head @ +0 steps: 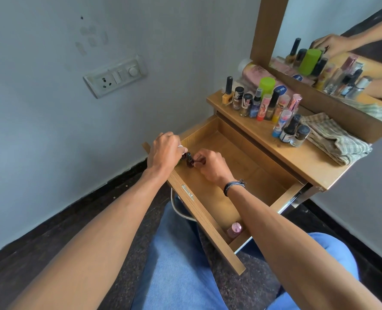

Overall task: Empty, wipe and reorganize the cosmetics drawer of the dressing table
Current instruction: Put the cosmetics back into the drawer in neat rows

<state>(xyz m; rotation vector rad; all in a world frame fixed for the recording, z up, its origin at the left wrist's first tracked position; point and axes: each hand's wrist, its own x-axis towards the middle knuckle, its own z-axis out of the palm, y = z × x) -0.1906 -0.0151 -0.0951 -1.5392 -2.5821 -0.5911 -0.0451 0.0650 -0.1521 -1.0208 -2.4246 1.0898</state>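
The wooden drawer [248,162] stands pulled out, its floor mostly bare. At its near-left corner my left hand [164,151] curls over small items, a white cap and something green showing under the fingers. Beside it my right hand [210,166] pinches a small dark red nail polish bottle [189,161] standing on the drawer floor. A pink bottle [234,229] lies at the drawer's near-right corner, partly hidden by my right forearm. Several cosmetics bottles [266,106] stand in rows on the dressing table top [308,162].
A folded checked cloth [335,139] lies on the table top right of the bottles. The mirror [342,52] rises behind them. A wall switchboard [116,74] is at the left. My legs in blue jeans [181,253] are below the drawer front.
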